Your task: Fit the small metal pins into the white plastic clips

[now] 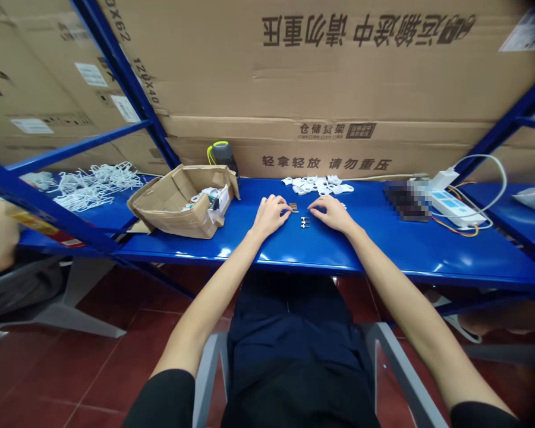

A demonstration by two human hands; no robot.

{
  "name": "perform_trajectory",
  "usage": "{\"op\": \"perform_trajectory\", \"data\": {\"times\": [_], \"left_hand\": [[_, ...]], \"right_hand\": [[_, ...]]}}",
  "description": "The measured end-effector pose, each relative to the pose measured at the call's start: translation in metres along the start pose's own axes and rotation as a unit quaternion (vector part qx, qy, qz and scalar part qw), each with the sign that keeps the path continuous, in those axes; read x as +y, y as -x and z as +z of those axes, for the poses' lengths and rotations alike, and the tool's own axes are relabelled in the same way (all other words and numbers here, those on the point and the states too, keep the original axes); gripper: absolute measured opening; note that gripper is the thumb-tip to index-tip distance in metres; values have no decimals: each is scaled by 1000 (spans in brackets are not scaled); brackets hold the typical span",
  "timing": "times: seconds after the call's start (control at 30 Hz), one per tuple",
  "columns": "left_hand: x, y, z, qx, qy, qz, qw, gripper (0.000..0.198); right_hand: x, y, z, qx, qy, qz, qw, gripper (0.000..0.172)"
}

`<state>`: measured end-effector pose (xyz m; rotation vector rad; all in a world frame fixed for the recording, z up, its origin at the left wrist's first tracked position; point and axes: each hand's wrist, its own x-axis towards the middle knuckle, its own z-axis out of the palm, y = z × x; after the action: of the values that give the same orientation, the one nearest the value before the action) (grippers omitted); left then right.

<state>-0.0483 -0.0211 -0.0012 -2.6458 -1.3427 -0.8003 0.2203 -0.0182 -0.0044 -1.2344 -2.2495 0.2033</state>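
Observation:
My left hand rests on the blue tabletop, its fingertips bent together beside a short row of small brass-coloured pins. Whatever may be between those fingertips is too small to make out. Across from it, my right hand has its thumb and forefinger apart, and I see nothing held in it. Between the hands and a little nearer to me lie several small metal pieces with white parts, side by side. Behind the hands is a loose pile of flat white plastic pieces.
An open cardboard box with mixed small parts stands left, a dark bottle behind it. White hanger-like pieces lie farther left. On the right are a power strip with cables and a blurred dark object. Blue shelf posts flank the table.

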Motion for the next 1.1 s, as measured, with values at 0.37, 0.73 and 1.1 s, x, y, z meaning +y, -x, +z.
{"op": "perform_trajectory", "data": {"times": [0.37, 0.73, 1.1], "left_hand": [[5, -2, 2, -18, 5, 10, 1000, 26], [4, -5, 2, 4, 0, 19, 1000, 25], [10, -4, -6, 11, 25, 46, 999, 30]], "right_hand": [[-3, -2, 3, 33, 33, 25, 999, 25], [-3, -4, 8, 37, -9, -3, 999, 27], [-17, -5, 3, 21, -37, -54, 998, 33]]}}
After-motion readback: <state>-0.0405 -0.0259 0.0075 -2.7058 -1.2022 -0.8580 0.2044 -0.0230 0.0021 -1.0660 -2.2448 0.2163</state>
